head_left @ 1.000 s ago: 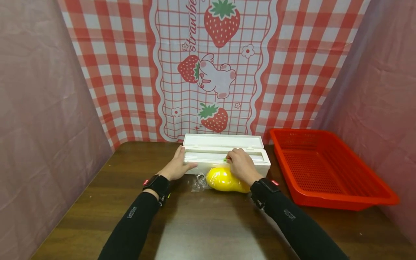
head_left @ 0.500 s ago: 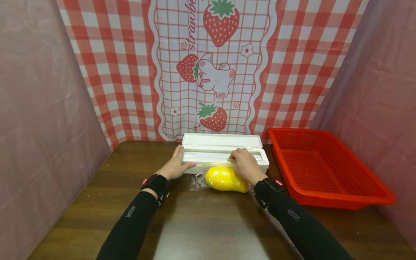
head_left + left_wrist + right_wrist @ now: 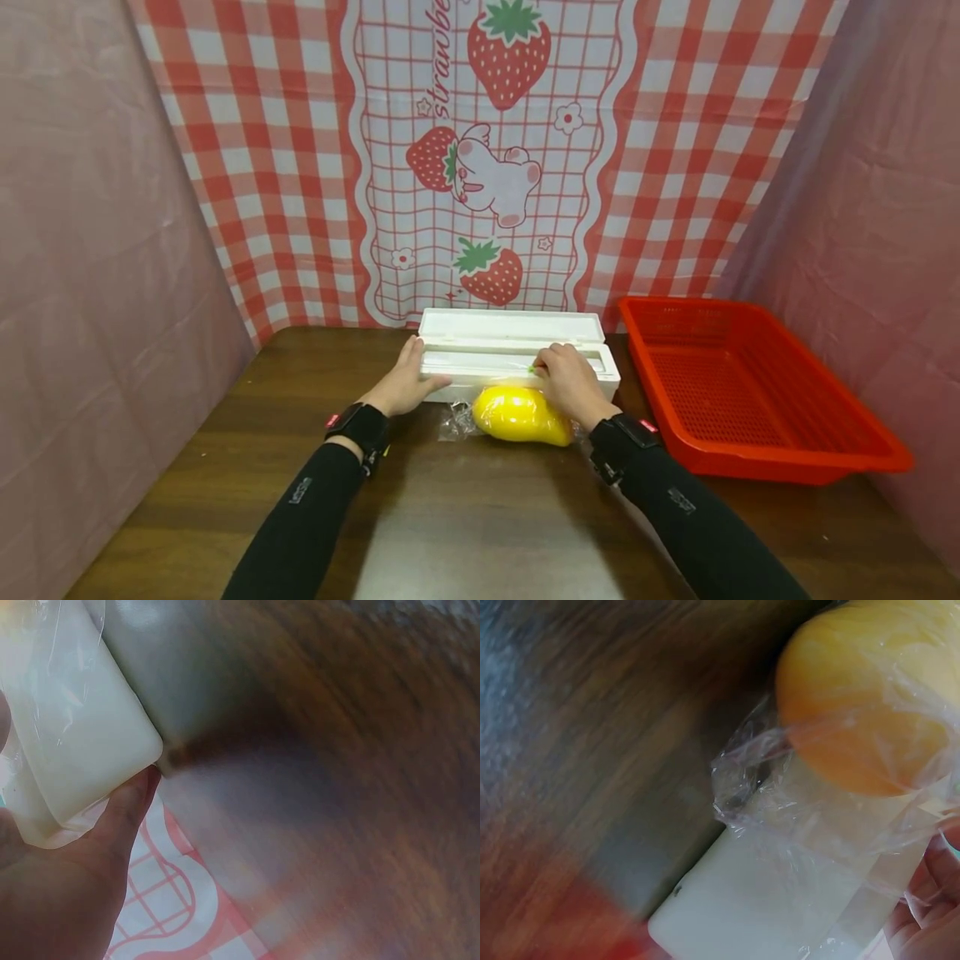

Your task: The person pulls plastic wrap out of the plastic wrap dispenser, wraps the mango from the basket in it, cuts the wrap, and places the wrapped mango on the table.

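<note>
A long white cling film dispenser (image 3: 457,390) stands at the back of the table with its lid raised. My left hand (image 3: 400,386) grips its left end, thumb along the front and fingers on the end and behind. In the left wrist view the thumb and a finger (image 3: 129,806) lie round the dispenser's corner (image 3: 97,742). My right hand (image 3: 566,382) pinches a small green slide cutter (image 3: 532,368), mostly hidden by the fingers, on the dispenser's front rail. Just in front lies a yellow mango (image 3: 517,414) in clear film (image 3: 754,780), which runs up to the dispenser.
To the right stands a red plastic basket (image 3: 750,400), close to the dispenser's right end. A checked strawberry cloth (image 3: 300,208) hangs behind the brown table (image 3: 465,517). Pink fabric (image 3: 90,292) closes off the sides.
My right hand has slid a little to the right along the rail with the slide cutter, then barely moved in the last half second. My left hand keeps its hold on the dispenser.
</note>
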`<move>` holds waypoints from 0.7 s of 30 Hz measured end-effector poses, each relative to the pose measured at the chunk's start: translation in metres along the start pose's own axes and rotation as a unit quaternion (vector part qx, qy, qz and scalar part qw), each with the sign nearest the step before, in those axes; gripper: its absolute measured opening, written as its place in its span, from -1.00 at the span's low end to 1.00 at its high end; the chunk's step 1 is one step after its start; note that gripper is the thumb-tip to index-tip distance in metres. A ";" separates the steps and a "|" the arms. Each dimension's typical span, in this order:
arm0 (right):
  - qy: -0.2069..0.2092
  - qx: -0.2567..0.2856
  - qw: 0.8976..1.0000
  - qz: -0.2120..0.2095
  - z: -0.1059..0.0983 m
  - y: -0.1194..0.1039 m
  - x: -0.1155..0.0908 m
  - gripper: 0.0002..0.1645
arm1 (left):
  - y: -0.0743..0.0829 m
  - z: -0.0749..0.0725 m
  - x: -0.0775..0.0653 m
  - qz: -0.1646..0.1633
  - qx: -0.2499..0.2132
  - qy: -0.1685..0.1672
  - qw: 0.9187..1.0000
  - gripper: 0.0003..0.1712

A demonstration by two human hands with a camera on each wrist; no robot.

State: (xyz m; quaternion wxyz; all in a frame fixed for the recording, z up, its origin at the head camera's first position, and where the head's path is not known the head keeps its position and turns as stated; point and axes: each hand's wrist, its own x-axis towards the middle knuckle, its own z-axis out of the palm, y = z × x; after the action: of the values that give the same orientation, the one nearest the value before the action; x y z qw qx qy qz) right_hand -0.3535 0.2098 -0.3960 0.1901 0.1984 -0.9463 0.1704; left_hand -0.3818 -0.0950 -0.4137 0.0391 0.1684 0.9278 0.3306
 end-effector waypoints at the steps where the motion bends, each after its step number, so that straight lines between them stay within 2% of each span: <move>1: 0.003 -0.001 1.000 -0.001 0.001 0.000 0.000 -0.93 | 0.000 0.000 0.000 0.000 0.000 0.001 1.000 0.17; 13: 0.030 -0.002 0.999 -0.013 -0.001 0.007 -0.004 -0.95 | 0.002 -0.001 -0.001 0.001 0.001 0.002 1.000 0.16; 21: 0.037 -0.015 0.999 -0.005 -0.003 0.012 -0.008 -0.95 | 0.003 -0.002 -0.003 0.002 -0.002 -0.001 1.000 0.17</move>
State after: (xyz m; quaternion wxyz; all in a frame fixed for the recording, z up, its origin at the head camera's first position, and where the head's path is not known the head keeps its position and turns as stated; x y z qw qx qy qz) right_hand -0.3509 0.2236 -0.3993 0.2284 0.1943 -0.9400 0.1626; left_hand -0.3780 -0.0949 -0.4105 0.0399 0.1705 0.9266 0.3328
